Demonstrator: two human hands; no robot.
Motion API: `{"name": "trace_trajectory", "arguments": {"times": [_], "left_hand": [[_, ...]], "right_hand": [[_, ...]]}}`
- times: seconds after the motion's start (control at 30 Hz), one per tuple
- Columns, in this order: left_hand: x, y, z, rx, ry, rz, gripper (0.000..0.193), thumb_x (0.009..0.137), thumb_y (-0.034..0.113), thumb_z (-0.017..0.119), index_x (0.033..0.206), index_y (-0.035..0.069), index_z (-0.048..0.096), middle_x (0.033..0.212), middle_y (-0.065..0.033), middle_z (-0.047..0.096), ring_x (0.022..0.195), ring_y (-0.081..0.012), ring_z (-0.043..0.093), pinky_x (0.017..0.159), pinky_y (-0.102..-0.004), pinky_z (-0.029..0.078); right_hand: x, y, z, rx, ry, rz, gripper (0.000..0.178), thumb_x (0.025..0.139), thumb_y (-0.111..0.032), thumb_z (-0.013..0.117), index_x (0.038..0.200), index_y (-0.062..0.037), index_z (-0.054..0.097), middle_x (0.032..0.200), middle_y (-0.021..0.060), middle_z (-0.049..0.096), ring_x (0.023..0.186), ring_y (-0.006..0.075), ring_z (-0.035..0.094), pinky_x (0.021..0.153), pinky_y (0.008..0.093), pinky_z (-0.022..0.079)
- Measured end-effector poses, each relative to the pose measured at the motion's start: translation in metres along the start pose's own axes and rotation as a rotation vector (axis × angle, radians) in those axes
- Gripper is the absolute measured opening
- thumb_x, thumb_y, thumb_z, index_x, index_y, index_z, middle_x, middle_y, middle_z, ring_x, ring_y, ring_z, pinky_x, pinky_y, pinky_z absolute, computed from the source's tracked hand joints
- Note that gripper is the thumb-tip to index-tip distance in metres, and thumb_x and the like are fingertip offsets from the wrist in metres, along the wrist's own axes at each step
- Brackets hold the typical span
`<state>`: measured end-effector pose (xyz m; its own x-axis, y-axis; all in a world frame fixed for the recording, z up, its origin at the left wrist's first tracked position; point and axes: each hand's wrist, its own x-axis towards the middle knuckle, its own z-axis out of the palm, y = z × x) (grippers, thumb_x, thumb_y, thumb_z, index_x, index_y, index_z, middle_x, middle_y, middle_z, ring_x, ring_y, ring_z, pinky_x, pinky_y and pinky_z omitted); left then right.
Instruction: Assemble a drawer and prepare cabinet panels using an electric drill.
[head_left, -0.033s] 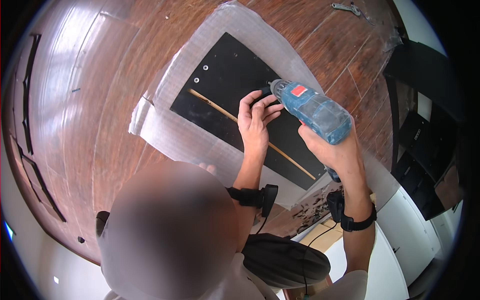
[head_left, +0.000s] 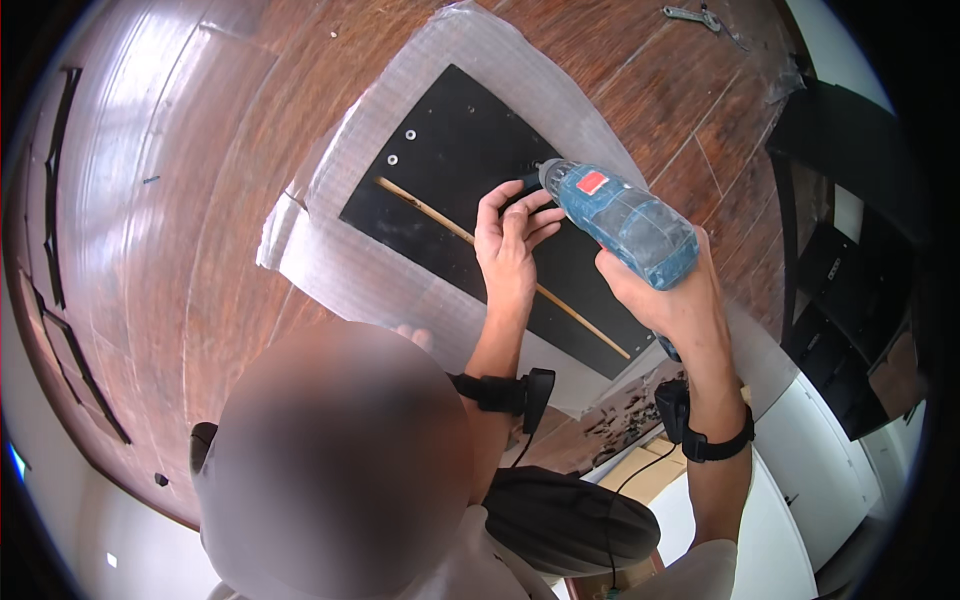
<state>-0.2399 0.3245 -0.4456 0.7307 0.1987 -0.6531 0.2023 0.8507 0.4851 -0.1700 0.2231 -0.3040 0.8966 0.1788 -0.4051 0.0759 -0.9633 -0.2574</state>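
Observation:
A blue cordless drill with a red patch is in my right hand, which is wrapped round its handle. The drill's nose points left, down at a black panel lying flat. My left hand is closed beside the chuck, its curled fingers on a small black part against the panel. Fingers and drill hide most of that part and the bit's tip. A groove with a wood-coloured strip runs along the panel. Two pale round fittings sit near its far left edge.
White foam sheeting lies under the panel on the wooden floor. A wrench-like metal tool rests at the far right. Black furniture pieces stand to the right. Small dark bits are scattered near my knee.
The drill body and my right hand have shifted very slightly left. My left hand stays in place.

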Motion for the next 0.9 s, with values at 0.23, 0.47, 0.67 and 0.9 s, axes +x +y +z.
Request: {"name": "trace_trajectory", "arguments": {"times": [0.23,0.47,0.67,0.9], "left_hand": [[0.006,0.010,-0.005,-0.030,-0.023,-0.013,0.028,0.096,0.011,0.046,0.121,0.000,0.042,0.108,-0.0227,0.062,0.090,-0.0289,0.067,0.078,-0.0355,0.056],[0.005,0.013,0.003,0.201,-0.121,0.003,0.037,0.093,0.012,0.049,0.125,-0.001,0.038,0.118,-0.0284,0.056,0.102,-0.0381,0.062,0.085,-0.0438,0.055],[0.006,-0.003,-0.029,0.297,-0.283,-0.063,0.036,0.095,0.014,0.047,0.128,0.001,0.039,0.120,-0.0260,0.057,0.098,-0.0349,0.063,0.085,-0.0449,0.054],[-0.030,-0.008,-0.030,0.643,-0.560,-0.146,0.026,0.093,0.014,0.053,0.118,0.007,0.050,0.101,-0.0126,0.065,0.079,-0.0207,0.064,0.076,-0.0369,0.055]], "right_hand": [[0.015,-0.012,-0.022,0.223,-0.175,0.138,0.034,0.071,-0.026,0.068,0.079,0.0060,0.062,0.065,0.0236,0.061,0.077,0.0409,0.063,0.065,0.0420,0.052],[-0.112,0.068,-0.077,0.230,-0.029,0.100,0.045,0.065,-0.023,0.078,0.100,-0.0030,0.060,0.093,0.0221,0.061,0.088,0.0383,0.057,0.075,0.0398,0.047],[-0.321,0.166,0.030,0.176,0.168,0.341,0.057,0.067,-0.019,0.077,0.116,-0.0048,0.051,0.101,0.0195,0.060,0.096,0.0373,0.059,0.082,0.0425,0.047],[-0.456,0.111,0.248,0.238,0.328,0.731,0.050,0.064,-0.014,0.069,0.111,-0.0080,0.052,0.098,0.0159,0.058,0.097,0.0348,0.057,0.082,0.0437,0.043]]}}
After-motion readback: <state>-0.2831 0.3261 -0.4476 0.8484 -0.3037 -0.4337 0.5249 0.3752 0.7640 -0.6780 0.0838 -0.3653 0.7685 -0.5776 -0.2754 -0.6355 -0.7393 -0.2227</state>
